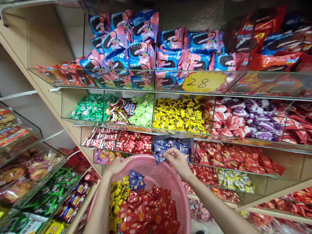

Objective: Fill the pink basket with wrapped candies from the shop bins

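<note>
My right hand (177, 161) pinches blue packet (159, 157); blue pile (174, 143) just beyond. Pink basket (156, 171) below; my left hand (119, 165) on its rim, whether clamped can't tell.

Both bare forearms reach from the near edge toward the far side, angled inward. The left forearm (96, 213) slants up and right; its hand (118, 165) is bent to the right at the wrist, palm turned down, with fingers stretched to the right. The right forearm (221, 206) slants up and left, ending in a hand (178, 162) slightly farther right, knuckles raised, its grip a pinch of curled fingers pointing left.
</note>
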`<state>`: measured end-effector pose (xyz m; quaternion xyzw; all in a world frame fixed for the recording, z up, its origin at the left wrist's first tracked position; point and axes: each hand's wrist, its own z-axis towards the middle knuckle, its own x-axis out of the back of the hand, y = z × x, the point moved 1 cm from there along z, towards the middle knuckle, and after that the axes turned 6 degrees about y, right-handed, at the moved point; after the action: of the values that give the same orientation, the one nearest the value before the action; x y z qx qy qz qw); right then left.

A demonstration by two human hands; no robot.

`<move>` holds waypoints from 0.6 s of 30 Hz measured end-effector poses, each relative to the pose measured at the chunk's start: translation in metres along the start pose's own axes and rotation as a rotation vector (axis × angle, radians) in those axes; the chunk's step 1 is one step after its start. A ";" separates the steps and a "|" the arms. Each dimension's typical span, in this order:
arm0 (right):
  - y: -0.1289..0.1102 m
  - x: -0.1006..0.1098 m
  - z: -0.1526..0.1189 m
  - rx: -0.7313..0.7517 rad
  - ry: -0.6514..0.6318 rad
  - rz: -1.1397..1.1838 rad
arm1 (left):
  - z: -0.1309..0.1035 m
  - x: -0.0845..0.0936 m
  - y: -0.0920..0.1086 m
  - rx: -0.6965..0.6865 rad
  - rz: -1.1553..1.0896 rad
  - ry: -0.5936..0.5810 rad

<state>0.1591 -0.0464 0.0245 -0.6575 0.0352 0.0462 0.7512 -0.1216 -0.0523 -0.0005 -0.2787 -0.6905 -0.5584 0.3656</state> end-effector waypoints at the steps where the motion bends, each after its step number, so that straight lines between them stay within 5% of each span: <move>1: 0.001 -0.004 -0.003 -0.015 -0.020 0.011 | 0.000 0.000 -0.001 0.004 -0.005 0.001; 9: 0.022 -0.039 -0.038 -0.515 -0.313 0.370 | -0.004 0.005 -0.002 0.030 0.017 0.004; 18: 0.058 -0.054 -0.049 -0.574 -0.287 0.262 | -0.008 0.007 0.001 0.008 0.013 0.025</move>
<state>0.0989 -0.0888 -0.0326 -0.8187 -0.0010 0.2424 0.5205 -0.1234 -0.0603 0.0068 -0.2747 -0.6863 -0.5567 0.3790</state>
